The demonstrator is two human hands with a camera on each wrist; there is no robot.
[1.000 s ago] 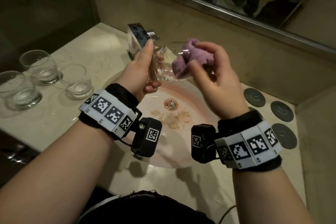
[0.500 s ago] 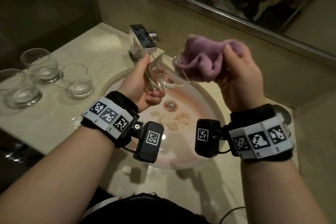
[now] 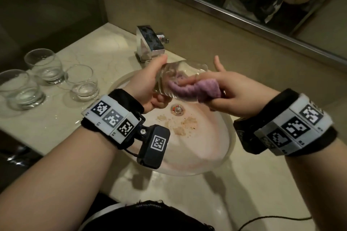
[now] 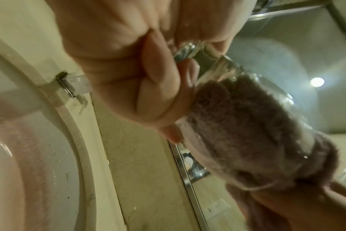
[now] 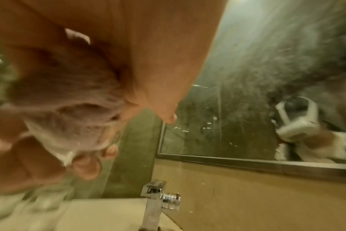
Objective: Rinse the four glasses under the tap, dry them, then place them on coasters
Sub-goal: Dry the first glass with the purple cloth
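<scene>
A beige marble-look stone countertop (image 3: 105, 47) is carrying the items. A round, shallow, pale basin (image 3: 206, 148) is sitting in the countertop, with a chrome drain (image 3: 176, 109) at its centre and brownish residue lying on its floor. A square chrome tap (image 3: 150, 43) is standing on the countertop behind the basin. Three clear, rounded, stemless glasses (image 3: 44, 65) (image 3: 19, 89) (image 3: 82, 81) are standing upright on the countertop left of the basin, close together. Water droplets are lying on the surface around them.
</scene>
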